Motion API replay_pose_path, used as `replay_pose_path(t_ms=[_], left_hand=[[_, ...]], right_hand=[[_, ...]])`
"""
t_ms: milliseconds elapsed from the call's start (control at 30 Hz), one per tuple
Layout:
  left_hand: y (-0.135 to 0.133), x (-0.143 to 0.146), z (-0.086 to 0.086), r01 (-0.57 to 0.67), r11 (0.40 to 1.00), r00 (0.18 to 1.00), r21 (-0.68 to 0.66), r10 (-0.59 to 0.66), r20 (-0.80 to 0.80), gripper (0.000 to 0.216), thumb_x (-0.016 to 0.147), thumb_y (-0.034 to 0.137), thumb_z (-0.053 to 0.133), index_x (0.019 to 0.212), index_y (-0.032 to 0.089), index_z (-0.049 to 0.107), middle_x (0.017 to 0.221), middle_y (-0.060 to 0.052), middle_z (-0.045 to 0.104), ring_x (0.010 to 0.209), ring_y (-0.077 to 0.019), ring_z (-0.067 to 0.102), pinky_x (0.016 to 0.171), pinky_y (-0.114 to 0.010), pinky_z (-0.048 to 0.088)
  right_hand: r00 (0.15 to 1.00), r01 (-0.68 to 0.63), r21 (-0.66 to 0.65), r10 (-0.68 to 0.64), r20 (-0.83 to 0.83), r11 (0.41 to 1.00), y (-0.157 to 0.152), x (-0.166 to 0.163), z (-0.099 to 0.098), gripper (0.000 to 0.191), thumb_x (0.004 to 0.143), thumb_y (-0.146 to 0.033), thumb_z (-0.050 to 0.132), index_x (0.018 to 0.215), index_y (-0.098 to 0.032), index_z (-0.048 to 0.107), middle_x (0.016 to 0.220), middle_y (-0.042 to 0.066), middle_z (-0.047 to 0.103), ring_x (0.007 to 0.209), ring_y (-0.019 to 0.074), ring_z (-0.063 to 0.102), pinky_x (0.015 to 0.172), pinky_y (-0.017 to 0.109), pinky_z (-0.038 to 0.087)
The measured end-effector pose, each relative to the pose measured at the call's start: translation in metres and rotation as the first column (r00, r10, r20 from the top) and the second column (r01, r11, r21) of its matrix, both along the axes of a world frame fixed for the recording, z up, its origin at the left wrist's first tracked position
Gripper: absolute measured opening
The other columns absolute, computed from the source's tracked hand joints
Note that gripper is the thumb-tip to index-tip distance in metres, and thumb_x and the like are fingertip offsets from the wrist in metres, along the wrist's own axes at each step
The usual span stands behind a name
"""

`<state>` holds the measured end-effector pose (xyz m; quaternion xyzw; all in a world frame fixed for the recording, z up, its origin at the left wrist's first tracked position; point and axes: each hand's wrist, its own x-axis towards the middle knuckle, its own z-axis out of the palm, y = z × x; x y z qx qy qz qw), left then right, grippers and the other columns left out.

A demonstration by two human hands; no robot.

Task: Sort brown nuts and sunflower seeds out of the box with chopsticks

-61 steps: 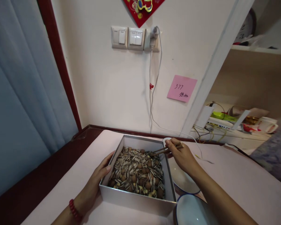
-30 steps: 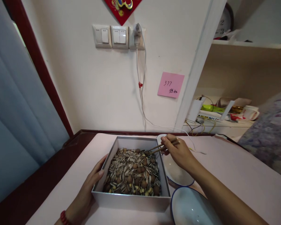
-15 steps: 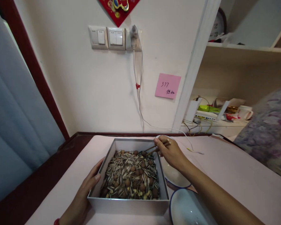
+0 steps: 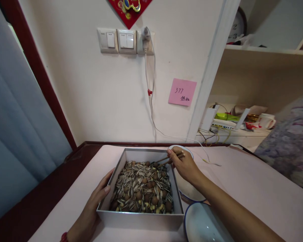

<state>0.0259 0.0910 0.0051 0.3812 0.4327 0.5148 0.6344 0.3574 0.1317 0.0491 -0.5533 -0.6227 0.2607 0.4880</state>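
A pair of wooden chopsticks (image 4: 164, 160) is pinched in my right hand (image 4: 184, 166), tips down among the contents at the box's far right corner. The open square box (image 4: 141, 219), grey-white, stands on the table. In it lie striped sunflower seeds (image 4: 131, 179), round brown nuts or balls (image 4: 138, 195) and small yellow beans or kernels (image 4: 157, 210), all mixed. My left hand (image 4: 93, 201) holds the box's left side, thumb near the rim and fingers along the outer wall. Whether the chopstick tips grip anything is too small to tell.
White bowls with blue rims stand right of the box: a near one (image 4: 204, 223), a middle one (image 4: 189, 190) and a far one (image 4: 189, 150), partly behind my right hand and arm. A white cable (image 4: 176, 136) trails onto the table. At right, patterned fabric (image 4: 290, 144) shows beside shelves.
The whole view has shifted slightly. Both hands keep nearly the same places at the box, and the chopstick tips stay at its far right corner.
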Motion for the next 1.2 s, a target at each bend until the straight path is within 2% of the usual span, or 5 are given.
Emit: replay_pose_path(t_ms=[300,467,833,1033,1200], left_hand=[[-0.002,0.000,0.003,-0.009,1.000,1.000,-0.022,0.009,0.005,0.081,0.081,0.054,0.077,0.155,0.033,0.051,0.161,-0.002,0.053,0.152,-0.0416,0.039,0.121,-0.051,0.042],[-0.001,-0.001,0.002,0.002,0.999,1.000,-0.032,-0.003,-0.019,0.080,0.084,0.056,0.073,0.157,0.036,0.048,0.163,0.002,0.050,0.154,-0.0414,0.035,0.123,-0.054,0.039],[0.003,0.002,0.002,-0.042,0.995,0.999,-0.096,0.040,-0.015,0.080,0.079,0.059,0.074,0.153,0.039,0.052,0.157,0.001,0.057,0.151,-0.0457,0.038,0.123,-0.058,0.035],[0.003,0.001,0.001,-0.035,0.997,0.999,-0.070,0.033,-0.027,0.087,0.076,0.059,0.078,0.155,0.038,0.050,0.159,0.002,0.055,0.153,-0.0436,0.036,0.123,-0.055,0.037],[0.000,0.000,0.000,-0.008,0.999,1.000,-0.040,0.008,-0.006,0.085,0.082,0.056,0.075,0.159,0.037,0.045,0.162,0.001,0.051,0.153,-0.0412,0.036,0.122,-0.052,0.041]], right_hand=[[0.981,0.011,0.061,0.001,-0.193,0.998,-0.017,0.012,0.006,0.034,0.104,-0.046,0.061,0.095,-0.014,0.068,0.078,-0.002,0.068,0.060,0.0099,0.064,0.059,0.026,0.057],[0.925,0.124,0.118,-0.072,-0.374,0.985,-0.034,0.022,0.016,0.054,0.090,-0.069,0.067,0.077,-0.017,0.064,0.060,-0.001,0.065,0.051,0.0155,0.067,0.052,0.030,0.059],[0.721,0.519,0.204,-0.297,-0.626,0.830,-0.065,0.093,0.025,0.051,0.078,-0.068,0.079,0.080,-0.018,0.065,0.074,0.002,0.070,0.062,0.0211,0.075,0.054,0.037,0.067],[0.711,0.549,0.117,-0.388,-0.587,0.828,-0.060,0.102,-0.005,0.055,0.071,-0.068,0.084,0.072,-0.016,0.067,0.062,0.001,0.065,0.053,0.0197,0.070,0.046,0.035,0.065],[0.743,0.523,0.128,-0.377,-0.553,0.843,-0.067,0.095,0.002,0.054,0.073,-0.070,0.082,0.076,-0.017,0.068,0.070,0.003,0.068,0.056,0.0195,0.071,0.050,0.035,0.066]])
